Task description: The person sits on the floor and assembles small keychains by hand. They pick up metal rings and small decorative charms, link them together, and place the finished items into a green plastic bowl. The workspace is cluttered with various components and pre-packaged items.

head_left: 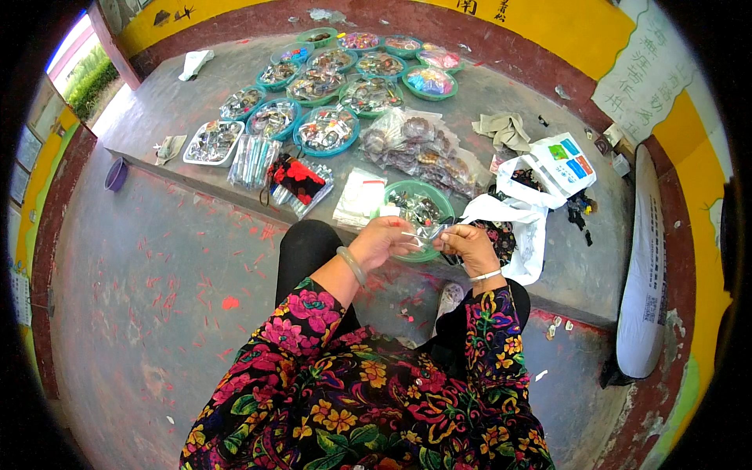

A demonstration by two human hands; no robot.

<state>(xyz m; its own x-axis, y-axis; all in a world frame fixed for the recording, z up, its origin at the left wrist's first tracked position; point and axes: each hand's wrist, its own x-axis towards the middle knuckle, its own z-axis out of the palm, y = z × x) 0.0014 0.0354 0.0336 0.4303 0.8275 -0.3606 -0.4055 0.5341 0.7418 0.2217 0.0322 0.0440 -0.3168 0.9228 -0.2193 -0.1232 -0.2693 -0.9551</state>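
My left hand (381, 241) and my right hand (471, 247) meet in front of me, fingers pinched. Between them stretches a small clear plastic bag (427, 233); what it contains is too small to make out. Just beneath and beyond is a green plastic basket (445, 205) filled with small dark and shiny pieces. To its left lies a stack of flat clear and white bags (359, 200). On the right, beside my right hand, a white plastic carrier bag (529, 235) sags over the platform edge, with dark floral cloth partly showing next to it.
Several round baskets (327, 149) of small packaged items cover the raised platform (243, 188). A heap of filled clear bags (427, 149), a red-and-black pouch (298, 178) and a white tray (188, 157) lie nearer. A purple bowl (116, 175) stands on the lower floor. A long wrapped board leans right.
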